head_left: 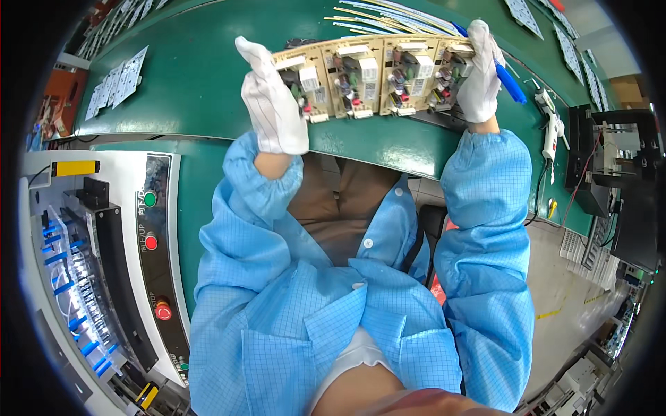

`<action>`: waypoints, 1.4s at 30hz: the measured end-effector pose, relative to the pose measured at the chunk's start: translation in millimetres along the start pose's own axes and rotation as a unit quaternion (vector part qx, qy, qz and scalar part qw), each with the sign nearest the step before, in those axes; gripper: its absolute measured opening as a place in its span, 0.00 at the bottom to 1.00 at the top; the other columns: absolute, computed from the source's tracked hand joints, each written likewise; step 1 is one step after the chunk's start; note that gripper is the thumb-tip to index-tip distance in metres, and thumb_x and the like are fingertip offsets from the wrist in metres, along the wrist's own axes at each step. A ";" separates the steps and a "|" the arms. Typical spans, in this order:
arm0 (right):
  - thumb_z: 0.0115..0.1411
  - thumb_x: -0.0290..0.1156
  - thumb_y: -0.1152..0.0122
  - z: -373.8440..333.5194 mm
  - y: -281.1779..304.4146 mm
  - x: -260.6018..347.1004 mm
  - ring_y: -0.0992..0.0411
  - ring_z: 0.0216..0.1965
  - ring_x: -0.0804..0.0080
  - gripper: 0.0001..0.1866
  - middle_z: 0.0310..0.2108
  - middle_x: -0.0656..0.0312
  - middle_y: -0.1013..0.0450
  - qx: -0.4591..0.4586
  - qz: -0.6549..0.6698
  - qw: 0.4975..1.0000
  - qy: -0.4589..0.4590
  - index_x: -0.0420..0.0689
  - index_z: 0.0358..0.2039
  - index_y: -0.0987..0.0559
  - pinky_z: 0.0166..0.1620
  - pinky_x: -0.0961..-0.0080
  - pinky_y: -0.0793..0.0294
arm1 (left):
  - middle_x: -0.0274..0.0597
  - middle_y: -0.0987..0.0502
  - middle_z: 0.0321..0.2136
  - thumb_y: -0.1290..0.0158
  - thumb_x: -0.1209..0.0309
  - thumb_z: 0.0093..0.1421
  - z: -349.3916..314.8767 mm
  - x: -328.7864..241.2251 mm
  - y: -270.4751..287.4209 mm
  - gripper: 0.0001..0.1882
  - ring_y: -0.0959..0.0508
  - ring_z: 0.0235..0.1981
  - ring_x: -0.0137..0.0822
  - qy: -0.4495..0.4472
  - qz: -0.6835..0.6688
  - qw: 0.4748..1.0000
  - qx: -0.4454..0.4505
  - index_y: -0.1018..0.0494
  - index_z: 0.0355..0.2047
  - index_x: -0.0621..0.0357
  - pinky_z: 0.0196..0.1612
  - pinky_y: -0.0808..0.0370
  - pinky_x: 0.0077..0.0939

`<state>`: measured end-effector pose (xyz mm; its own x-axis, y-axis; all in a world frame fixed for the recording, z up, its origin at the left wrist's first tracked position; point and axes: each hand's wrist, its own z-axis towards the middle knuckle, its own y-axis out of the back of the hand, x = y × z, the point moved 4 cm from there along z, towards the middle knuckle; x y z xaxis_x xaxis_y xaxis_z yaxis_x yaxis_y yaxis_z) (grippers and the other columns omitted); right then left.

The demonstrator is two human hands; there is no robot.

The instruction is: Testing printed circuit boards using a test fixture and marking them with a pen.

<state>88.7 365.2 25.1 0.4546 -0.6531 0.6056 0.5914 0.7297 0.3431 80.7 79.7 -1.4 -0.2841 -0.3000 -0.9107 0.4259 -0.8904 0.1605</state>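
Note:
A long tan circuit board panel is held up over the green table's front edge. It has several joined sections, each with white blocky parts and small dark, red and pink components. My left hand, in a white glove, grips the panel's left end. Its right end is gripped by my right hand, gloved in white too. A blue pen is tucked in that same right hand, sticking out to the right. The fingers behind the panel are hidden.
Behind the panel lies a bundle of white and yellow wires. A white glue gun rests on the green table at right. White boards lie far left. Nearer left stands a machine with a button panel.

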 end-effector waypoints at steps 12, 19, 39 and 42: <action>0.67 0.34 0.59 -14.0 -44.9 98.2 0.31 0.39 0.65 0.14 0.44 0.53 0.31 -0.166 0.186 0.968 0.002 0.38 0.46 0.32 0.43 0.70 0.27 | 0.40 0.28 0.44 0.63 0.46 0.58 0.1 -16.5 -74.8 0.28 0.28 0.45 0.43 0.424 -0.522 0.738 0.058 0.31 0.47 0.53 0.45 0.29 0.48; 0.62 0.34 0.49 40.9 1.7 70.9 0.27 0.30 0.56 0.09 0.29 0.51 0.28 0.067 -0.097 0.988 0.098 0.43 0.39 0.29 0.31 0.66 0.29 | 0.45 0.38 0.56 0.56 0.68 0.64 81.0 -35.6 2.8 0.21 0.32 0.52 0.37 -0.103 -0.269 0.956 -0.046 0.36 0.57 0.56 0.56 0.33 0.34; 0.59 0.39 0.47 53.3 -38.7 51.2 0.28 0.25 0.46 0.13 0.22 0.46 0.28 0.377 -0.299 0.865 0.144 0.40 0.33 0.30 0.27 0.57 0.30 | 0.48 0.25 0.29 0.57 0.63 0.62 105.8 -25.7 -92.1 0.13 0.26 0.26 0.49 -0.392 0.176 0.704 0.566 0.26 0.42 0.51 0.34 0.27 0.40; 0.64 0.43 0.53 59.9 -41.9 -10.4 0.28 0.30 0.52 0.18 0.27 0.48 0.27 0.360 -0.177 0.915 -0.034 0.38 0.36 0.28 0.34 0.62 0.30 | 0.55 0.27 0.38 0.54 0.74 0.58 141.4 28.0 -76.6 0.26 0.27 0.36 0.51 -0.326 0.166 0.732 0.574 0.45 0.58 0.58 0.44 0.28 0.38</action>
<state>19.3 353.5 47.4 0.2618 -0.8786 0.3995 0.0910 0.4345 0.8961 -81.3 91.0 14.7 -0.8376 -0.3325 -0.4334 -0.3324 -0.3193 0.8874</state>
